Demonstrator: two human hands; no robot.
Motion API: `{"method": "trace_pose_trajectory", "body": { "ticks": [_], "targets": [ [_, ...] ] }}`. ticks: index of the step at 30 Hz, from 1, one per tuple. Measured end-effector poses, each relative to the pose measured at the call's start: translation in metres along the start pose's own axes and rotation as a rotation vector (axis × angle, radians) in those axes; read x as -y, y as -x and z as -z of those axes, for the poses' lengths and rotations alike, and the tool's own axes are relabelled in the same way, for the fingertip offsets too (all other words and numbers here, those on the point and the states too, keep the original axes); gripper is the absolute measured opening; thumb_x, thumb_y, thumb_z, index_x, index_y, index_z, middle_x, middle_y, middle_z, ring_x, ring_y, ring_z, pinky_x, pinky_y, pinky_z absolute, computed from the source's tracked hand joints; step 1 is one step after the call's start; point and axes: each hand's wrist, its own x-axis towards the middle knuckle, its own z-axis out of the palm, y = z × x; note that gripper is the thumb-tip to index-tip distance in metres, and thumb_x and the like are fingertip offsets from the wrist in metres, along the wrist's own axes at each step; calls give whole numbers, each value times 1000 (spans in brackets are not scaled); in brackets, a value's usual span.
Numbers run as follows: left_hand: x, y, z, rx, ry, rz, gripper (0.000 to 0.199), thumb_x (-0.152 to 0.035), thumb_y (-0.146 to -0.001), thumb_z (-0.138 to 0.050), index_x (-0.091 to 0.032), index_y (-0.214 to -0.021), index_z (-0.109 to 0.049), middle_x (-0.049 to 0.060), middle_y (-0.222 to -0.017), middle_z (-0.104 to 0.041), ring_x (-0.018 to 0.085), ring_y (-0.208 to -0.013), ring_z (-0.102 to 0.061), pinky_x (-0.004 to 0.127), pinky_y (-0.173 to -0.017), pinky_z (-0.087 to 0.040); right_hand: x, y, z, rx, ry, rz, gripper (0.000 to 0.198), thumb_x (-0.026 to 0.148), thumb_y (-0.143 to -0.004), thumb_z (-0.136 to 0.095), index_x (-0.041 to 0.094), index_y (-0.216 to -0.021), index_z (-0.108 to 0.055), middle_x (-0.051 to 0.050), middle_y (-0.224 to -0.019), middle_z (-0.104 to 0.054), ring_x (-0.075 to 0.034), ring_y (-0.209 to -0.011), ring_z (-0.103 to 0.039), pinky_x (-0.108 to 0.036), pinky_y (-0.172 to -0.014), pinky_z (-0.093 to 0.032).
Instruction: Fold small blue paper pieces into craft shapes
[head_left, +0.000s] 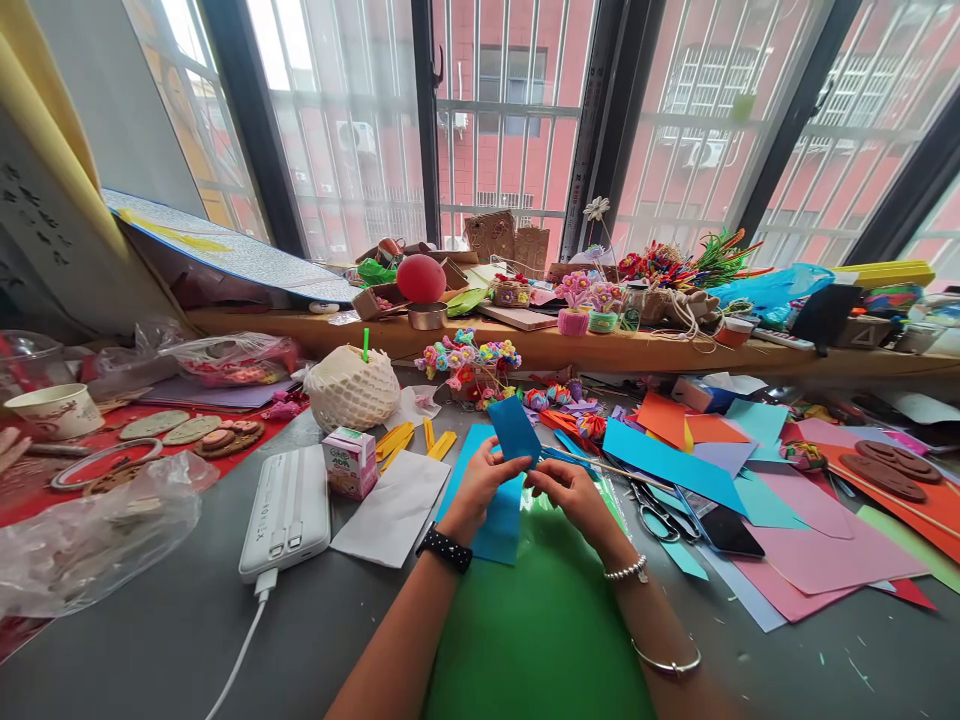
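My left hand (484, 485) pinches a small piece of blue paper (514, 430) between thumb and fingers, holding it up above the table. Close beside it, my right hand (566, 490) has its fingers pinched together at the paper's lower corner; the exact contact is partly hidden. A larger blue sheet (499, 535) lies beneath my left hand. Both hands are over a shiny green sheet (555, 610). A thin wooden stick (592, 462) shows just behind my right hand; I cannot tell whether it touches. Scissors (656, 515) lie to the right.
A white power bank (289, 515) with a cable, a small pink drink carton (350, 463) and white paper (394, 507) lie left. Coloured sheets (806, 530) and a phone (727, 530) spread right. Behind are a netted coconut (352, 390) and a crowded wooden ledge (337, 335).
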Motion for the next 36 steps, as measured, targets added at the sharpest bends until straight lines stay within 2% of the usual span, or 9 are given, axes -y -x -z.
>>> {"method": "trace_pose_trajectory", "body": {
  "ticks": [5,11,19,26,30,36],
  "targets": [
    [-2,0,-1,39,-13,-1,40,-26,-53,-70,-13,-86,-51,1,-67,-61,12,-59,-55,22,-58,-39,0,-1,-2,-17,-58,-23,25,39,-75,-45,17,-68,-55,0,-60,-56,-11,-55,-51,-20,-46,-36],
    [-1,1,-3,8,29,13,44,-25,-50,-72,-14,-86,-49,-2,-62,-59,11,-56,-55,22,-56,-40,-5,-2,-3,-44,6,-4,24,35,-76,-46,16,-65,-56,-1,-62,-58,-12,-58,-53,-21,-49,-38],
    [1,-4,-2,-38,-46,70,51,-23,-49,-73,-14,-91,-47,4,-73,-64,16,-65,-59,24,-61,-41,-11,-5,0,-114,-17,-34,19,34,-70,-53,16,-65,-52,0,-60,-57,-13,-57,-52,-21,-51,-37],
    [-1,-2,-2,-58,-67,69,55,-24,-47,-74,-14,-94,-45,1,-64,-64,16,-61,-60,23,-58,-41,-6,-2,1,-104,-91,-51,18,33,-72,-51,16,-65,-53,1,-58,-56,-11,-55,-51,-21,-49,-36],
    [-2,-3,-1,-50,-76,78,54,-22,-47,-74,-13,-92,-46,2,-64,-64,15,-60,-59,23,-57,-41,-7,-3,0,-95,-85,-53,24,36,-74,-48,16,-63,-55,-1,-58,-58,-12,-54,-52,-21,-49,-37],
    [2,-5,3,-29,-112,119,56,-23,-48,-74,-13,-95,-44,4,-65,-65,14,-57,-59,23,-56,-41,-14,-5,3,-192,-60,-74,23,38,-61,-62,15,-64,-57,-2,-60,-60,-15,-58,-55,-23,-53,-40]
  ]
}}
